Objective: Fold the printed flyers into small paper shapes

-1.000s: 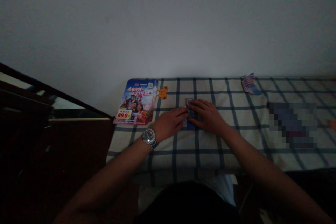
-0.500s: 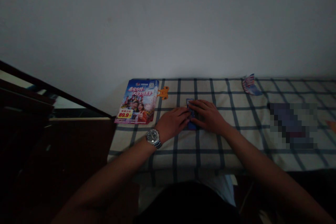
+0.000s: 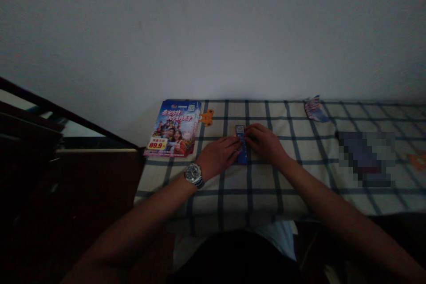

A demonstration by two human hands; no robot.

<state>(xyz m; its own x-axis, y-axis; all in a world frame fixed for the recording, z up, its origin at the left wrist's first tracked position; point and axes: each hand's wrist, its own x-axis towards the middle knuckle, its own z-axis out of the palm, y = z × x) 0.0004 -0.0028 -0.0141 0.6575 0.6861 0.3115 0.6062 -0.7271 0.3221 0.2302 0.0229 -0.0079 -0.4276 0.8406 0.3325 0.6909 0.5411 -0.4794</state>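
Right hand farther right (blue strip barer)

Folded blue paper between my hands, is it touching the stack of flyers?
Apart: the head view plainly shows checked cloth between the folded blue paper and the stack of flyers.

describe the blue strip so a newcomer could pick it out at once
On the checked cloth, look between the left hand and the right hand. The blue strip lies there, a QR code at its far end. It is much narrower than the flyers to its left.
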